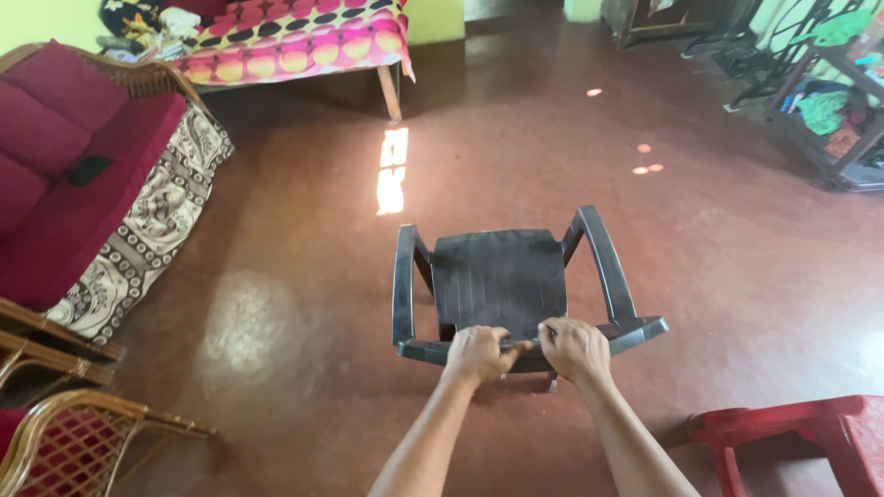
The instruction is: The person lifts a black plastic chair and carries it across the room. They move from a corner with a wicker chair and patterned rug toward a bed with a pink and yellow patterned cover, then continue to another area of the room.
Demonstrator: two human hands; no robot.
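Left hand (476, 353) is closed in a fist-like grip over the top edge of the backrest of the dark plastic armchair (502, 276), fingers curled over the rim and thumb toward the centre. Right hand (575, 349) is closed on the same edge just beside it, knuckles up; the two hands nearly touch at the middle of the backrest. Both forearms extend straight out from the person, which suggests a firm two-handed hold rather than a light touch. The armchair stands in the open middle of the polished reddish-brown floor (304, 322), seat facing away from the person, both armrests visible. Whether all its legs rest on the floor cannot be told — the seat and backrest hide them. Status, as judged from this position: the grasp is established — the chair is well apart from every other item of furniture and is not set against or beside anything. To the left stand a red-cushioned sofa (64, 184) with a patterned cover and a cane chair (64, 442); at the lower right, a red plastic chair (810, 433); at the far side, a bed with a bright patterned spread (295, 41) and a rack of clothes (829, 110).
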